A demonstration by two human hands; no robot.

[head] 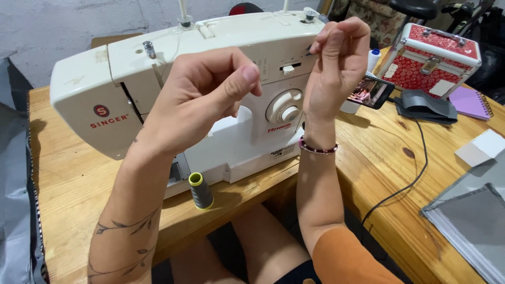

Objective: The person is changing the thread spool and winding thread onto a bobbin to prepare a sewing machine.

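Note:
A cream sewing machine (105, 79) stands on a wooden table (68, 179). Both my hands are raised in front of it. My left hand (200, 94) has its fingers curled and pinched, thumb against forefinger. My right hand (336, 63) is held up near the machine's right end, fingertips pinched together; a beaded bracelet circles that wrist. A fine thread may run between the two hands, but it is too thin to see. A grey thread spool (200, 191) with a yellow-green core stands upright on the table in front of the machine.
A phone (371, 92) leans behind my right hand, a black cable (415, 168) trailing over the table. A red patterned case (434, 58), a purple notebook (471, 102) and folded grey fabric (426, 105) sit at right. Grey cloth (468, 215) lies at the near right, more (16, 210) at left.

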